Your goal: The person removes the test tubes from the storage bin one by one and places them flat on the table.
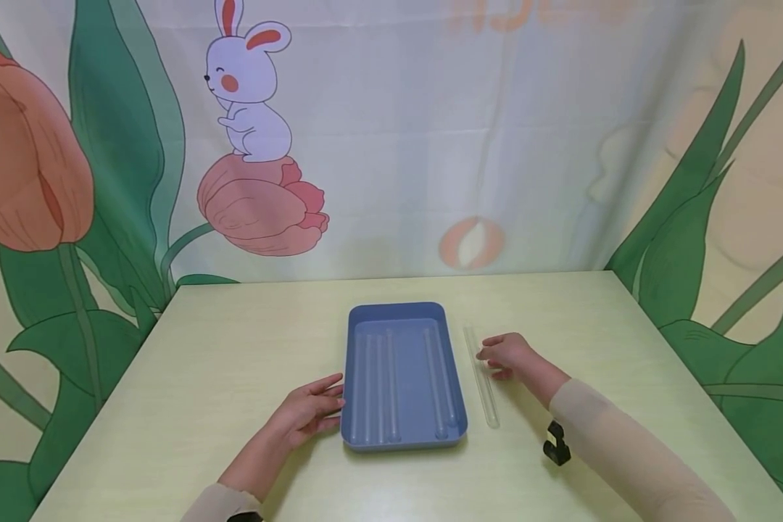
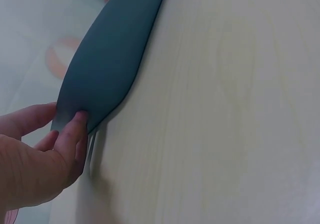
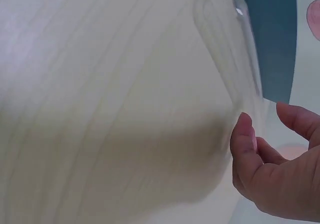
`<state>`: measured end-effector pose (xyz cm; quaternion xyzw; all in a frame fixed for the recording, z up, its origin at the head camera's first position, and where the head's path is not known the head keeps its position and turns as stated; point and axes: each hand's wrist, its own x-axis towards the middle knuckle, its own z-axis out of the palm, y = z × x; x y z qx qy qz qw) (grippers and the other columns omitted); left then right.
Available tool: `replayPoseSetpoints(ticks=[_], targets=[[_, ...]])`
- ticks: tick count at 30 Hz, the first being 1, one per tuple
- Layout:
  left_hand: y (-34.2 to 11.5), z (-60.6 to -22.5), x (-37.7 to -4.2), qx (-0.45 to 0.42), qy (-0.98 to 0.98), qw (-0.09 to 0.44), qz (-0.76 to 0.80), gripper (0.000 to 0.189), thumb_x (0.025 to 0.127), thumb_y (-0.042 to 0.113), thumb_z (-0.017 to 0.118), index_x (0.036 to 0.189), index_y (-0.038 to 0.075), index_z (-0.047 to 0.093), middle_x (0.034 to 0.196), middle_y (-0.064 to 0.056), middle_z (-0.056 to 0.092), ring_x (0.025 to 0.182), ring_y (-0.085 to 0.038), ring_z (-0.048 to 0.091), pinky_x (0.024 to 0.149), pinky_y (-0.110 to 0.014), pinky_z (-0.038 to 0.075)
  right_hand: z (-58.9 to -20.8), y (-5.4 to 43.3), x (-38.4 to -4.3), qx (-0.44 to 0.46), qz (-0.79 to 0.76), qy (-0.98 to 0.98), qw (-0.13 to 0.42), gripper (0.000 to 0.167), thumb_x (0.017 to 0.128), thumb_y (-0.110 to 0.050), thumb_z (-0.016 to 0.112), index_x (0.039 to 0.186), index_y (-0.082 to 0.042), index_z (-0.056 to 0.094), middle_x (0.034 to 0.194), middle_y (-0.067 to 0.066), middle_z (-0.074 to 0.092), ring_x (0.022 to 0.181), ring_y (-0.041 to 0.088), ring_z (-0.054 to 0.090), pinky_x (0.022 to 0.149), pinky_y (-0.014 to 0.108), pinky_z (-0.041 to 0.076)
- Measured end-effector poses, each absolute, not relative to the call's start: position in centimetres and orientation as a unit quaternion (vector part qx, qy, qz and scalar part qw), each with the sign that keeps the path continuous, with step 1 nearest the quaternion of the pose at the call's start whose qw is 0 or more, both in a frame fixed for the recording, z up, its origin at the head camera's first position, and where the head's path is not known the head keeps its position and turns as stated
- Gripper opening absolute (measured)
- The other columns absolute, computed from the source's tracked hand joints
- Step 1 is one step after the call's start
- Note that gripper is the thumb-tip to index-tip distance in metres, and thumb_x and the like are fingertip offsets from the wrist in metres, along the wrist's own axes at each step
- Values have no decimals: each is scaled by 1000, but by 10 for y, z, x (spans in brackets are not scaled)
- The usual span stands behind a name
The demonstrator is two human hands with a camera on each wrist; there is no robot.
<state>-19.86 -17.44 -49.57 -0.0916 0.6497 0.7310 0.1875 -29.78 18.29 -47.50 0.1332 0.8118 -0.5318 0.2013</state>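
Beside the blue tray point(image 1: 411, 444), my left hand point(image 1: 307, 412) reaches the left wall with its fingertips. The left wrist view shows fingers of that left hand point(image 2: 47, 156) against the outer wall of the tray point(image 2: 107, 54). To the right of the tray lies a clear tube with a rounded near end point(image 1: 487, 395). My right hand point(image 1: 510, 354) is at this tube, thumb and fingers spread apart around its middle. In the right wrist view the tube point(image 3: 247, 39) runs behind the fingertips of the right hand point(image 3: 280, 174); contact is hard to tell.
Several similar clear tubes point(image 1: 393, 388) lie lengthwise in the tray, in a group at the left and another at the right. The tray stands on a pale wooden table point(image 1: 261, 341). A printed curtain point(image 1: 391, 145) hangs behind the table's far edge.
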Motion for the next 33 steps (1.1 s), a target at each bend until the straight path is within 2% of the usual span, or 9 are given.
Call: replayPoseSetpoints(ticks=[3, 5, 7, 11, 15, 27, 33], targets=[[-175, -496, -199, -89, 649, 188, 732, 64, 97, -8, 56, 157, -6, 33, 160, -34, 32, 110, -18, 69, 94, -37, 61, -467, 186, -296, 122, -536, 810, 202, 53, 97, -8, 63, 145, 8, 49, 137, 26, 59, 116, 33, 60, 80, 31, 60], [-175, -495, -199, -88, 649, 191, 731, 64, 97, -8, 56, 157, -6, 32, 160, -34, 32, 111, -18, 68, 94, -37, 61, -459, 188, -293, 109, -541, 809, 205, 54, 98, -10, 62, 147, 8, 47, 148, 28, 53, 130, 41, 54, 86, 34, 60], [-175, -496, -199, -87, 648, 191, 732, 64, 97, -8, 56, 157, -6, 32, 160, -34, 31, 111, -18, 68, 94, -38, 61, -449, 190, -291, 94, -546, 806, 208, 56, 99, -11, 60, 149, 8, 44, 153, 28, 49, 138, 44, 49, 88, 34, 60], [-175, -495, -200, -88, 648, 190, 732, 64, 97, -8, 56, 157, -6, 33, 161, -34, 32, 110, -18, 68, 94, -37, 61, -426, 191, -289, 73, -550, 804, 213, 57, 101, -14, 58, 152, 6, 41, 156, 26, 46, 139, 42, 48, 84, 28, 60], [-175, -495, -201, -91, 648, 187, 733, 63, 97, -9, 56, 156, -6, 34, 160, -34, 32, 109, -18, 68, 94, -38, 61, -405, 191, -290, 46, -542, 809, 221, 57, 104, -18, 55, 154, 3, 40, 159, 25, 43, 141, 41, 48, 85, 26, 61], [-175, -493, -200, -88, 650, 190, 731, 64, 97, -8, 56, 156, -6, 33, 161, -35, 31, 109, -16, 68, 92, -36, 61, -372, 179, -296, 2, -525, 821, 223, 57, 104, -21, 56, 154, 2, 40, 160, 25, 43, 143, 42, 47, 95, 33, 60], [-174, -495, -200, -90, 653, 191, 727, 63, 97, -8, 56, 156, -6, 34, 160, -35, 32, 109, -17, 68, 93, -37, 61, -368, 174, -295, -5, -530, 818, 225, 55, 104, -20, 55, 153, 2, 42, 159, 25, 44, 141, 41, 49, 94, 32, 60]])
